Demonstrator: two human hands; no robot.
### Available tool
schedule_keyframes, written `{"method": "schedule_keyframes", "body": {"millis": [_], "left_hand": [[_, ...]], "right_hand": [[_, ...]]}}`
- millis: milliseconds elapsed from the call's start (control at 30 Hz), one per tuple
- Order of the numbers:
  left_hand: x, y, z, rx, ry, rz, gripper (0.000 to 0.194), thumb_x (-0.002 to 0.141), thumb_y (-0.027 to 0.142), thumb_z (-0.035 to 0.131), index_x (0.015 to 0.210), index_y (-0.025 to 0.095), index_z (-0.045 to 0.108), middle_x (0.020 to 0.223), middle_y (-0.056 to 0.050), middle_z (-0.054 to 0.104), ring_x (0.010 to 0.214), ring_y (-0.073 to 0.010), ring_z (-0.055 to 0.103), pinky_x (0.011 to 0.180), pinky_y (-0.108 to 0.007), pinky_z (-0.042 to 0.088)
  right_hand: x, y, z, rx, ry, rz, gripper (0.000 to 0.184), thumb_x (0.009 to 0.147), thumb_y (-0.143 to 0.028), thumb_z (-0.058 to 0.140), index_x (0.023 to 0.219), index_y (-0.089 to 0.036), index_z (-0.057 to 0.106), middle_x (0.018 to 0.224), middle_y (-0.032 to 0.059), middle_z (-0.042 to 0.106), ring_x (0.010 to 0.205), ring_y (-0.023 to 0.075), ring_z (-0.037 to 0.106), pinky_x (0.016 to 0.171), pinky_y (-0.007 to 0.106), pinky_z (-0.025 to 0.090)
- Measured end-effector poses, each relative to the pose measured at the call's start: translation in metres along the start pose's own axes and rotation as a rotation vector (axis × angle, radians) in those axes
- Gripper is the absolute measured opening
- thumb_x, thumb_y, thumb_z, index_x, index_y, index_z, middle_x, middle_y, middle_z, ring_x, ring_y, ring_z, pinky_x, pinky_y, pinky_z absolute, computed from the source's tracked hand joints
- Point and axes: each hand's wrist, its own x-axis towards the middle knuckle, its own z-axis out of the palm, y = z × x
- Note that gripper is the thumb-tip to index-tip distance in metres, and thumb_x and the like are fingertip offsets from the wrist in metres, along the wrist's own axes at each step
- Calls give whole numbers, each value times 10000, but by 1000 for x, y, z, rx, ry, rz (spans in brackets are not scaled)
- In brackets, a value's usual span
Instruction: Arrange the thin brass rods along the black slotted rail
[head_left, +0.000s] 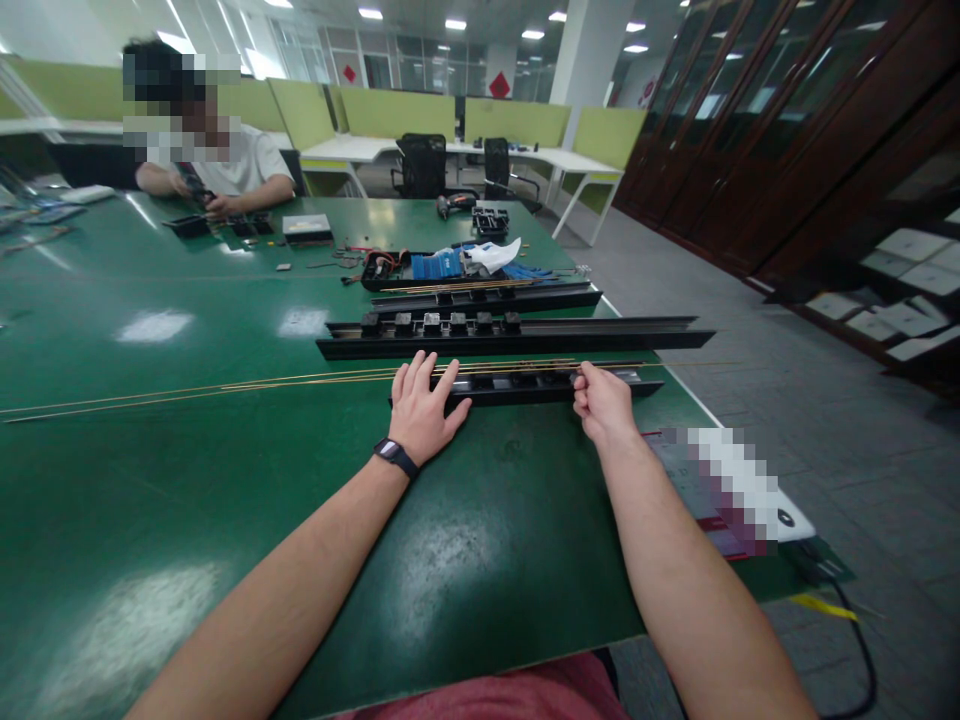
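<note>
My left hand [424,405] lies with fingers spread over the left end of the nearest black channel rail [517,392], across some thin brass-coloured rods [315,377]. These long rods run along the rail and stretch far to the left over the table. Toward the rail's right end, my right hand [602,400] is closed, thumb and forefinger pinched at the rods. What exactly sits in that pinch is hidden by the fingers. Dark blocks sit inside this rail. Just behind it lies a longer black rail [600,335] with several black blocks [431,322] along it.
A third rail [555,297] and a black tray [375,275] with blue gloves [439,264] lie farther back. A power drill [454,205] rests near the far edge. Another person [247,165] sits at the far left. At right, a partly blurred white device [795,522] lies by the table edge.
</note>
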Motion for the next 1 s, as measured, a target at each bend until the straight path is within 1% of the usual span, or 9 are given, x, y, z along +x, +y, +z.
{"method": "schedule_keyframes", "body": {"millis": [133, 267, 433, 567, 700, 900, 1000], "left_hand": [[0, 0, 0, 3, -4, -1, 600, 935, 476, 606, 1482, 241, 536, 1584, -166, 439, 1543, -350, 291, 1257, -564, 210], [0, 0, 0, 16, 0, 6, 598, 942, 483, 599, 1481, 233, 536, 1575, -178, 445, 1541, -349, 297, 1254, -561, 216], [-1, 0, 1, 14, 5, 6, 598, 939, 482, 605, 1480, 238, 538, 1575, -173, 447, 1540, -350, 298, 1255, -563, 217], [-1, 1, 0, 20, 10, 3, 599, 935, 483, 609, 1480, 243, 537, 1571, -168, 454, 1542, -352, 295, 1252, -569, 222], [0, 1, 0, 20, 10, 2, 599, 933, 479, 611, 1481, 246, 537, 1575, -164, 451, 1544, -352, 291, 1251, -570, 224], [0, 0, 0, 6, 2, -1, 608, 930, 479, 614, 1487, 252, 530, 1579, -157, 448, 1543, -353, 291, 1252, -572, 220], [0, 1, 0, 14, 2, 0, 596, 938, 486, 602, 1480, 245, 538, 1570, -165, 456, 1543, -348, 292, 1255, -566, 216]], "right_hand": [[1, 0, -1, 13, -3, -7, 226, 879, -290, 716, 760, -190, 551, 575, -49, 558, 328, 39, 380, 273, 132, 208], [3, 0, -2, 17, 7, -2, 195, 885, -295, 701, 787, -186, 571, 568, -54, 551, 327, 38, 378, 274, 129, 202], [4, 1, -4, 15, 7, -19, 218, 858, -300, 728, 774, -192, 558, 568, -51, 560, 328, 43, 380, 270, 132, 205], [2, 2, -2, 10, -25, -20, 217, 864, -293, 729, 773, -191, 560, 567, -49, 554, 329, 44, 379, 272, 132, 207], [0, 2, 0, -5, -51, -4, 260, 866, -332, 744, 773, -201, 539, 566, -49, 554, 324, 45, 371, 273, 131, 202], [1, 2, -1, -1, -12, -12, 256, 858, -329, 742, 771, -203, 536, 570, -44, 563, 328, 49, 382, 274, 134, 208], [2, 3, -2, -4, -22, -27, 262, 856, -310, 741, 748, -199, 530, 576, -42, 565, 334, 46, 385, 273, 135, 213]]}}
